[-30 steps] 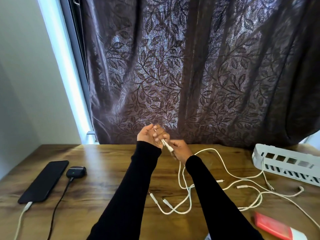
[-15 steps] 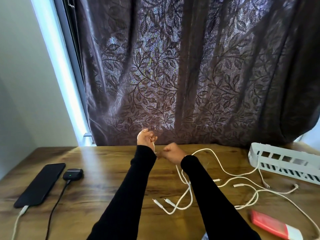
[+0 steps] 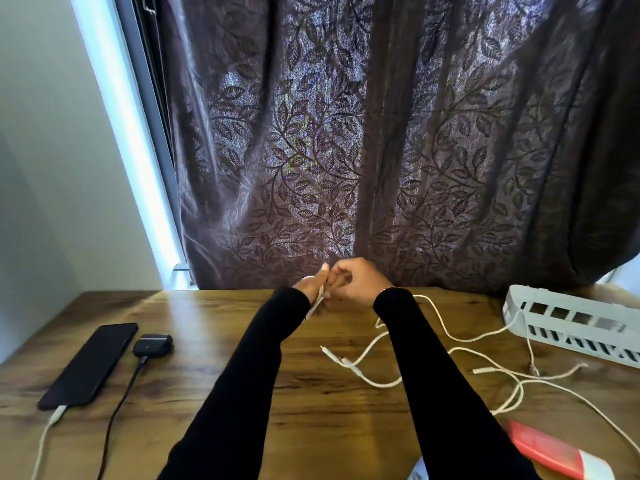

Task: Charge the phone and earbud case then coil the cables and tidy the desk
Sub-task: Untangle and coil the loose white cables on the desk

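Note:
My left hand [image 3: 313, 287] is raised over the desk's far middle with loops of a white cable [image 3: 372, 348] wound around it. My right hand [image 3: 358, 282] touches it, fingers pinching the same cable, which trails down to the desk between my arms. A black phone [image 3: 91, 365] lies at the left with a white cable [image 3: 52, 419] plugged into its near end. Beside the phone, a black earbud case [image 3: 153, 345] has a black cable [image 3: 121, 403] plugged in.
More loose white cables [image 3: 512, 382] tangle on the wooden desk [image 3: 311, 410] at the right. A white slotted basket [image 3: 571, 320] stands at the far right. A red and white power bank [image 3: 554, 453] lies at the near right. A dark leaf-patterned curtain [image 3: 381, 150] hangs behind.
My right hand has come up against the left one, and more cable is wound on the left hand. The loose plug ends on the desk have slid toward my hands.

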